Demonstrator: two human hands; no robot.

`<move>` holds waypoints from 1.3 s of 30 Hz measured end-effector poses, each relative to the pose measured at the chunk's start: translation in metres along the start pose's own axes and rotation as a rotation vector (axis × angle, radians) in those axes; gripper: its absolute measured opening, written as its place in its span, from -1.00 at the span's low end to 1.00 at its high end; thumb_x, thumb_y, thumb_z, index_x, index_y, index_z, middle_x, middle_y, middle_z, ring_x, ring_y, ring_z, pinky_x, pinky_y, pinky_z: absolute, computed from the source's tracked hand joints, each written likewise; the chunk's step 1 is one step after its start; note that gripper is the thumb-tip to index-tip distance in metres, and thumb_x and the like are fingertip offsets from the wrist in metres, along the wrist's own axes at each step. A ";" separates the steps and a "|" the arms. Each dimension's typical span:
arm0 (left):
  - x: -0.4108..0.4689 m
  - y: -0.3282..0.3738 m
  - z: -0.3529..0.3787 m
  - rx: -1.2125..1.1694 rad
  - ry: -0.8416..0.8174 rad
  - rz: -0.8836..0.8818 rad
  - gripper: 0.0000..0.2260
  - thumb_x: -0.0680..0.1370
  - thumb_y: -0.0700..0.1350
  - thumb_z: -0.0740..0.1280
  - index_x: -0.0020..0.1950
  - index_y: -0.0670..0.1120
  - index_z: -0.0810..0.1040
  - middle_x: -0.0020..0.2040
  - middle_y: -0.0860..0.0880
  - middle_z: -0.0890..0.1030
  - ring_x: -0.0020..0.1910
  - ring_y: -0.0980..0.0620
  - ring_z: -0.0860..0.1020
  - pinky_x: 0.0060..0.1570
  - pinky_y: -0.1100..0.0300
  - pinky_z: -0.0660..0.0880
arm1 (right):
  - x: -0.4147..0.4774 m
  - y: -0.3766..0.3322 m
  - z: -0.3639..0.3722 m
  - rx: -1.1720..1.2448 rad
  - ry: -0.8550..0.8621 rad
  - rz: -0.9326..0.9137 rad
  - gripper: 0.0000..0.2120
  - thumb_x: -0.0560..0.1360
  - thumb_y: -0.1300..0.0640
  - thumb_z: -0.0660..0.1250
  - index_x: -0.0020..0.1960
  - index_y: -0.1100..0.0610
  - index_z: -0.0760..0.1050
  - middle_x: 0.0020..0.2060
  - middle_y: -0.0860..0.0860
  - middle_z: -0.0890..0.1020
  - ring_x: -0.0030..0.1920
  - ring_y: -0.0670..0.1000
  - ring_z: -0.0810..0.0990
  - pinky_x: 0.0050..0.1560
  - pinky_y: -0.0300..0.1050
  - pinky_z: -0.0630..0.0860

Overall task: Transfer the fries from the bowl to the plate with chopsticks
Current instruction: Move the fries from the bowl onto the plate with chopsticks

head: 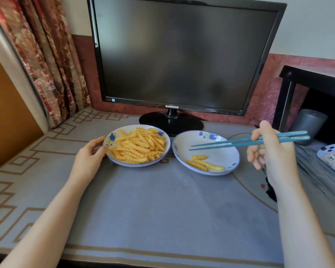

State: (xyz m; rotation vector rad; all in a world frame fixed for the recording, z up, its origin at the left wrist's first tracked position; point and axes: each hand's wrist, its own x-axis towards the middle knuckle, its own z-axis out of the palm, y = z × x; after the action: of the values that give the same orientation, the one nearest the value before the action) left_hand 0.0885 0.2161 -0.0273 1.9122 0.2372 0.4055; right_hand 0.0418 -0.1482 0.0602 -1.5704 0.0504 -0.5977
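A grey patterned table cover point(162, 200) carries the bowl point(163, 151) at eleven o'clock, the plate point(234, 157) at one, and the monitor stand point(170, 122) at twelve; possibly a remote point(333, 159) at three.

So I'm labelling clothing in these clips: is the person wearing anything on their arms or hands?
Nothing shows. Both forearms are bare from the bottom edge of the frame up, with no sleeves in view. The left hand and right hand have no gloves, rings, watch or bracelet that can be seen.
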 end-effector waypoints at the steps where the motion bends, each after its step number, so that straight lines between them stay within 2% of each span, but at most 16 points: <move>1: 0.000 0.000 0.000 -0.001 0.001 -0.001 -0.72 0.58 -0.15 0.27 0.29 -0.03 0.51 0.09 0.00 0.60 -0.02 -0.02 0.61 0.15 0.06 0.47 | 0.001 0.002 -0.007 0.005 0.013 0.020 -0.64 0.64 0.03 0.10 -0.27 0.17 0.36 -0.69 0.08 0.41 -0.73 -0.04 0.21 -0.68 -0.36 0.11; 8: -0.002 0.002 0.000 0.012 0.004 0.003 -0.72 0.58 -0.15 0.27 0.29 -0.03 0.51 0.08 0.01 0.60 -0.03 0.01 0.60 0.06 0.14 0.43 | 0.000 0.014 -0.025 0.014 0.063 0.097 -0.64 0.63 -0.02 0.10 -0.26 0.14 0.38 -0.67 0.06 0.40 -0.69 -0.05 0.19 -0.67 -0.30 0.11; 14: -0.002 0.001 0.000 0.015 0.006 0.009 -0.71 0.58 -0.15 0.27 0.30 -0.04 0.51 0.10 0.01 0.59 -0.02 0.01 0.60 0.07 0.15 0.43 | 0.000 0.014 -0.029 0.007 0.067 0.119 -0.63 0.64 -0.01 0.09 -0.26 0.15 0.38 -0.69 0.05 0.38 -0.70 -0.06 0.18 -0.67 -0.31 0.10; 26: 0.000 0.001 0.001 0.007 0.008 0.008 -0.70 0.58 -0.16 0.27 0.31 -0.06 0.50 0.07 -0.02 0.59 -0.06 0.01 0.59 0.08 0.12 0.45 | -0.002 0.016 -0.020 -0.012 0.083 0.096 -0.61 0.64 -0.02 0.10 -0.29 0.16 0.37 -0.69 0.07 0.41 -0.71 -0.05 0.22 -0.67 -0.32 0.12; 32: 0.001 0.000 0.001 0.001 0.010 0.010 -0.71 0.58 -0.16 0.27 0.29 -0.05 0.51 0.11 -0.02 0.60 -0.05 0.00 0.59 0.10 0.11 0.45 | -0.009 0.011 -0.006 0.080 0.136 0.032 -0.60 0.64 -0.02 0.10 -0.30 0.14 0.35 -0.68 0.04 0.41 -0.71 -0.03 0.24 -0.65 -0.29 0.11; 39: 0.001 -0.001 0.000 0.006 0.006 0.012 -0.71 0.58 -0.15 0.27 0.30 -0.05 0.51 0.13 -0.02 0.59 0.00 -0.03 0.60 0.11 0.11 0.45 | -0.028 0.013 0.030 0.180 -0.006 0.013 -0.60 0.65 -0.02 0.08 -0.31 0.13 0.33 -0.65 0.09 0.43 -0.69 0.00 0.27 -0.64 -0.28 0.14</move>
State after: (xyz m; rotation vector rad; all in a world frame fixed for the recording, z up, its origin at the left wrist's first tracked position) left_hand 0.0892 0.2164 -0.0281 1.9190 0.2309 0.4187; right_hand 0.0344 -0.1111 0.0394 -1.3958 0.0025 -0.5714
